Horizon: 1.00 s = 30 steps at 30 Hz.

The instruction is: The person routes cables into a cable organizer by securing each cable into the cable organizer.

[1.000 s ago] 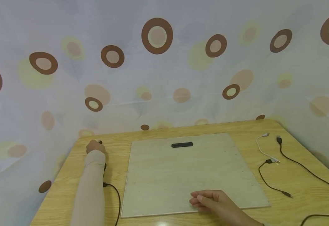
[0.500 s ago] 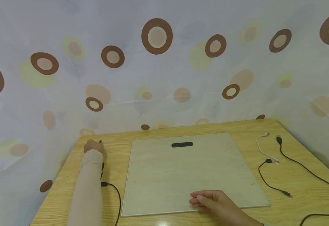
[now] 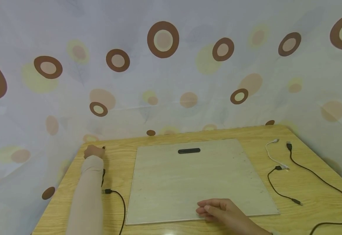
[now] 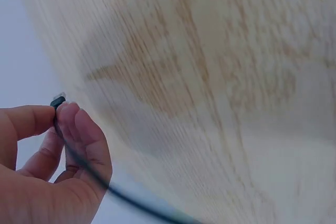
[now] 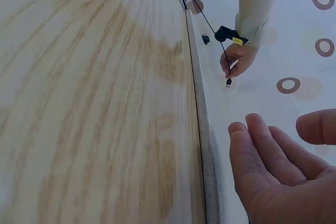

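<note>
At the far left of the table, my left hand (image 3: 93, 152) pinches the black plug (image 4: 58, 101) of a thin cable between thumb and fingertips. The plug's metal tip points away from the hand, and the cable (image 4: 126, 198) trails back past the palm. In the head view the sleeve hides most of this cable; a black end (image 3: 103, 171) shows beside the forearm. My right hand (image 3: 222, 212) hovers over the front edge of the pale square board (image 3: 188, 182), fingers loosely extended and holding nothing.
Another black USB cable (image 3: 122, 201) lies between the left sleeve and the board. Right of the board lie a short white cable (image 3: 272, 157), a short black cable (image 3: 276, 187) and a long black cable (image 3: 323, 176). A dark strip (image 3: 189, 150) marks the board's far side. Patterned cloth (image 3: 171, 75) hangs behind the table.
My left hand and sleeve have shifted slightly left, uncovering more of the USB plug beside the forearm. The right hand has stayed nearly in place.
</note>
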Motion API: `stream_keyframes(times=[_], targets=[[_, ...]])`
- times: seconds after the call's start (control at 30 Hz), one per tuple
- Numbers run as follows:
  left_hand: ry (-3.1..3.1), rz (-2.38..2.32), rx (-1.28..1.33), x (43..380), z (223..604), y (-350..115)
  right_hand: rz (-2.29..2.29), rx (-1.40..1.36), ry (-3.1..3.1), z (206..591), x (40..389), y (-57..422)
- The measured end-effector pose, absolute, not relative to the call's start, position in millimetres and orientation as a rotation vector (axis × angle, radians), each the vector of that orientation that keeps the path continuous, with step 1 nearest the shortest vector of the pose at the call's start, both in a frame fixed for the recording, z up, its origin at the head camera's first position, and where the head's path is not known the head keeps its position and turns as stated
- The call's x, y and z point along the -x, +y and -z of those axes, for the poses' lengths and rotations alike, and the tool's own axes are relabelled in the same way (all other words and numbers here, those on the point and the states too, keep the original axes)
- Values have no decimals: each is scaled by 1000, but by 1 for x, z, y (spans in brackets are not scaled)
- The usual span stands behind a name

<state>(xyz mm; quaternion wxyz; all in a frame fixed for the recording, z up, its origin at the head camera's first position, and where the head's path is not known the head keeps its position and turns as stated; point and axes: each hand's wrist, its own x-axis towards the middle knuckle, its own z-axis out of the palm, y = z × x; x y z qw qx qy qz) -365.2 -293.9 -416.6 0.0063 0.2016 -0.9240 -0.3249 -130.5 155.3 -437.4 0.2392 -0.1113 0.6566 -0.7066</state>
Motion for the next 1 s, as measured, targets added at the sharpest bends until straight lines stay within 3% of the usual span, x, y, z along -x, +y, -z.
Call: stream_keyframes(times=[0.4, 1.0], targets=[[-2897, 972, -606, 379, 414, -308, 1949, 366, 1761, 440, 134, 160], [-2729, 1155, -498, 359, 352, -299, 1923, 365, 1782, 436, 133, 153]])
